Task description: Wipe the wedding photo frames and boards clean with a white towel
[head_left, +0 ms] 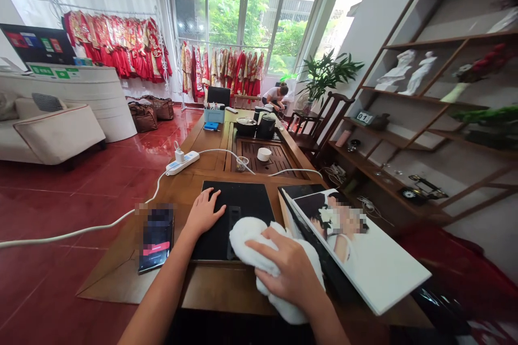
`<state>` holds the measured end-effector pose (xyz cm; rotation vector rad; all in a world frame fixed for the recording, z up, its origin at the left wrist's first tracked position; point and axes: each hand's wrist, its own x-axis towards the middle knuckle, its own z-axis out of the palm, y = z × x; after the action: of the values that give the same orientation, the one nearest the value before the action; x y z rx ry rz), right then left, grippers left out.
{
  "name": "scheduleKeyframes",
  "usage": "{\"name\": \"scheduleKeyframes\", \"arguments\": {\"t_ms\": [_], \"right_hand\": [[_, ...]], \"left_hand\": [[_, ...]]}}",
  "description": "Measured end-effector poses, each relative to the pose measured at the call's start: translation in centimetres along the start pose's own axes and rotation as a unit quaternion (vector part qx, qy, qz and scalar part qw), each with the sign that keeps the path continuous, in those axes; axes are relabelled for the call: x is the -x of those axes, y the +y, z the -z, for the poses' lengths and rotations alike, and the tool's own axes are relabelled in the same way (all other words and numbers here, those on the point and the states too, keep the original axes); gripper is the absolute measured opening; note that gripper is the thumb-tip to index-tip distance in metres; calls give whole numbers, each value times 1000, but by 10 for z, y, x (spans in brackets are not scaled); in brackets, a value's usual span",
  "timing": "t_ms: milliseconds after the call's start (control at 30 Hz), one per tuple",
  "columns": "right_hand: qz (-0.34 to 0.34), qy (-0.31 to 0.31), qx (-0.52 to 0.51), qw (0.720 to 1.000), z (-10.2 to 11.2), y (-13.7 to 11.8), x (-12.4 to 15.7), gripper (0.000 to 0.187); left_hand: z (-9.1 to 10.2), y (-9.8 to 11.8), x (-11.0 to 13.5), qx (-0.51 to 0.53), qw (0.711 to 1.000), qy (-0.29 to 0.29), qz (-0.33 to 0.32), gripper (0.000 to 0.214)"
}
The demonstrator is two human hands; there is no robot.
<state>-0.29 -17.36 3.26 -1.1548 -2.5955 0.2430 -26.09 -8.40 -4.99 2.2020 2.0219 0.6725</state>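
Observation:
A black flat panel (pixel 214 232), perhaps the back of a photo frame, lies on the wooden table in front of me. My left hand (pixel 205 210) rests flat on its upper left part with the fingers spread. Bunched under my right hand (pixel 289 267) is a white cloth (pixel 251 234), which my fingers grip over the panel's lower right corner. A dark strip (pixel 234 226) shows on the panel just left of the cloth. To the right lies a white-edged photo panel (pixel 364 259) with a picture of a person, leaning on other dark panels.
A phone (pixel 157 240) lies left of my forearm. The power strip (pixel 183 163) has a white cable running off the table's left side. Beyond are a tea tray (pixel 279 159), a white cup (pixel 264 154) and black pots (pixel 266 125). A person (pixel 276 96) sits near the window.

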Motion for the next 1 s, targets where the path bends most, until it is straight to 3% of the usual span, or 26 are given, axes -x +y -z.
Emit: {"name": "scheduleKeyframes", "arguments": {"t_ms": [200, 367, 467, 700, 1000], "right_hand": [[-110, 67, 91, 988, 7, 22, -55, 42], [-209, 18, 153, 966, 0, 44, -109, 41], [-242, -10, 155, 958, -7, 53, -122, 40], [-231, -31, 147, 961, -14, 51, -102, 35], [-219, -52, 128, 966, -10, 27, -56, 36]], "left_hand": [[-1, 2, 0, 4, 1000, 4, -3, 56], [-3, 1, 0, 4, 1000, 6, -1, 55], [-3, 1, 0, 5, 1000, 6, 2, 55], [-1, 2, 0, 4, 1000, 9, 6, 54], [-1, 1, 1, 6, 1000, 10, 4, 54]]}}
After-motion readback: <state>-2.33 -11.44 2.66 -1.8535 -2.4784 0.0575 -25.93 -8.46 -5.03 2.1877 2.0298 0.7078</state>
